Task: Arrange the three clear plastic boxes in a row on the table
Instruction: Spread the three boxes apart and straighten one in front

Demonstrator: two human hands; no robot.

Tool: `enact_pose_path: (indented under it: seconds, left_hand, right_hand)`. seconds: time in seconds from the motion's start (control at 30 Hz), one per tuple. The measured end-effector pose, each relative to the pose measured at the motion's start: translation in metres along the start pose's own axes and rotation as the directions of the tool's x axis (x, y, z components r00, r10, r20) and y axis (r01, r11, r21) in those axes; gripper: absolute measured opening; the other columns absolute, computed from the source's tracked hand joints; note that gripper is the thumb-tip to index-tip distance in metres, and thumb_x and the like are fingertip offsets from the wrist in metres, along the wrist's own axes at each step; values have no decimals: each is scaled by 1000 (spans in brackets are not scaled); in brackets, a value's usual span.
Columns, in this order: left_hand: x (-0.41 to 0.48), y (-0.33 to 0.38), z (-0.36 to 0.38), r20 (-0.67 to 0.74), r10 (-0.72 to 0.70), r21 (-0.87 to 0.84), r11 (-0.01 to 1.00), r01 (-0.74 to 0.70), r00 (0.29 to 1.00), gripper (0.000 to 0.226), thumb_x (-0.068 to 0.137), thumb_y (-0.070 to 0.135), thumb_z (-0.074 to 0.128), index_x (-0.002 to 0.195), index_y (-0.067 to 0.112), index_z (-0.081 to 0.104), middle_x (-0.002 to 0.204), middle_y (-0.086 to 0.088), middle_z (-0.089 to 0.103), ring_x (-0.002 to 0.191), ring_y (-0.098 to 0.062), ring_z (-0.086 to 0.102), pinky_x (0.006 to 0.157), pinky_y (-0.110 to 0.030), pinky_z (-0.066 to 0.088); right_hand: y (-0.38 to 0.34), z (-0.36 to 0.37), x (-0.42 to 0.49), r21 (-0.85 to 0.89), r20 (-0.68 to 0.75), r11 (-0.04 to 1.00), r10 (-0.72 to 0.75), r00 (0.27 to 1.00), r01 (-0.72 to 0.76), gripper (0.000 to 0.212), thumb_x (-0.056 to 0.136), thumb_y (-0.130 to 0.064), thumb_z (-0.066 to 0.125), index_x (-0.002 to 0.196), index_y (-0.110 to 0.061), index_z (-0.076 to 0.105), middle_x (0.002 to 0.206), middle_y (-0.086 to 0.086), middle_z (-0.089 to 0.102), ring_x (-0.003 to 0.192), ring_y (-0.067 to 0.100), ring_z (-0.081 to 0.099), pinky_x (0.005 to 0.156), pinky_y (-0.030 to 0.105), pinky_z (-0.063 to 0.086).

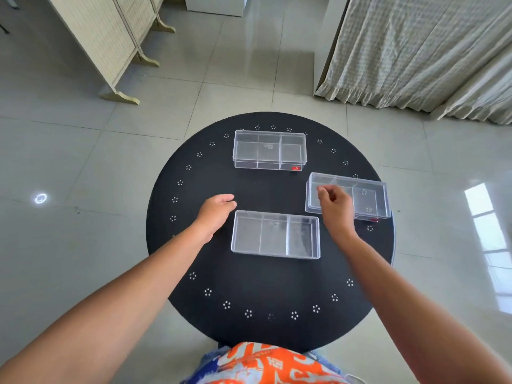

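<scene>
Three clear plastic boxes with inner dividers lie on a round black table point(194, 245). The far box point(270, 150) sits near the back edge. Close to me, at the middle, lies the near box point(275, 234). The right box point(368, 198) is slightly skewed, by the right edge. My left hand point(217, 212) hovers just left of the near box's far left corner, fingers loosely extended, holding nothing. My right hand point(336, 207) is over the right box's left end with curled fingers, thumb and forefinger close together; whether it grips the box is unclear.
The table has a ring of small white flower marks and stands on a glossy tiled floor. A folding screen point(110, 42) is at the back left, a draped white cloth point(415, 51) at the back right. An orange patterned garment point(266, 364) shows at the bottom.
</scene>
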State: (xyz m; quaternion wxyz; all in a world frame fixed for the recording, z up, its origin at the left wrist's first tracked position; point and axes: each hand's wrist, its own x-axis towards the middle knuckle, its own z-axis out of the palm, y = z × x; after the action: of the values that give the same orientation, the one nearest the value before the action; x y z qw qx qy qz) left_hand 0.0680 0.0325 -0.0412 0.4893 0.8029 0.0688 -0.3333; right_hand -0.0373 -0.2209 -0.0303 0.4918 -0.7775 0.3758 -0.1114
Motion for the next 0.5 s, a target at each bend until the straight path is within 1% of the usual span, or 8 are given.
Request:
enact_pose_path:
  seconds: [0.07, 0.13, 0.2, 0.27, 0.33, 0.37, 0.43, 0.5]
  left_hand:
    - [-12, -13, 2, 5, 3, 7, 1000, -3, 1000, 46, 91, 25, 57, 138, 20, 55, 132, -4, 63, 123, -22, 58, 109, -43, 44]
    - [-22, -25, 7, 13, 4, 11, 1000, -4, 1000, 52, 90, 27, 58, 141, 23, 50, 130, -1, 63, 121, -20, 58, 109, -44, 44]
    - [-32, -36, 12, 17, 5, 7, 1000, -5, 1000, 58, 90, 28, 58, 145, 23, 43, 130, 2, 62, 121, -18, 57, 107, -42, 44]
    - [-39, -45, 17, 30, 10, -9, 1000, -10, 999, 55, 91, 27, 58, 145, 22, 44, 132, 4, 61, 118, -16, 59, 99, -34, 46]
    - [-45, -50, 23, 59, 38, -33, 999, -36, 998, 42, 93, 22, 55, 135, 23, 53, 127, 9, 64, 111, -12, 63, 92, -29, 48]
    - [-48, -52, 26, 71, 59, -37, 998, -56, 996, 37, 93, 20, 53, 130, 24, 58, 122, 11, 67, 108, -10, 64, 92, -28, 49]
    - [-53, -51, 27, 83, 91, -39, 995, -88, 992, 33, 94, 17, 50, 123, 27, 63, 114, 14, 70, 106, -8, 65, 90, -26, 49]
    - [-55, -51, 26, 94, 98, -41, 995, -94, 991, 34, 93, 16, 47, 120, 29, 65, 111, 15, 71, 105, -8, 66, 91, -28, 51]
  right_hand:
    - [16, -2, -23, -45, -20, 999, 18, 1000, -19, 12, 96, -22, 57, 88, -18, 65, 80, 0, 66, 75, 18, 59, 64, 25, 42]
    - [31, -1, -42, -73, -46, 995, 57, 997, -60, 10, 95, -21, 58, 88, -17, 65, 79, -2, 64, 80, 20, 59, 62, 23, 40]
    - [44, 1, -58, -86, -76, 991, 99, 992, -105, 10, 91, -22, 58, 90, -16, 65, 78, -3, 61, 91, 22, 58, 67, 28, 39]
    - [55, 4, -70, -94, -78, 981, 163, 984, -170, 17, 91, -24, 56, 103, -15, 65, 88, 0, 62, 100, 20, 53, 75, 29, 37]
    - [63, 7, -78, -106, -54, 964, 239, 969, -244, 30, 93, -28, 54, 118, -14, 62, 105, 4, 62, 98, 17, 51, 79, 28, 36]
    - [66, 9, -81, -104, -30, 960, 260, 965, -262, 32, 93, -30, 52, 119, -14, 61, 108, 5, 63, 95, 18, 54, 77, 30, 38]
    - [65, 14, -89, -91, 26, 969, 234, 972, -231, 26, 93, -28, 46, 105, -14, 63, 96, 4, 66, 88, 23, 59, 69, 34, 42]
    - [61, 17, -97, -50, 57, 972, 231, 971, -228, 23, 94, -20, 42, 103, -17, 63, 85, 0, 64, 79, 21, 57, 65, 32, 42]
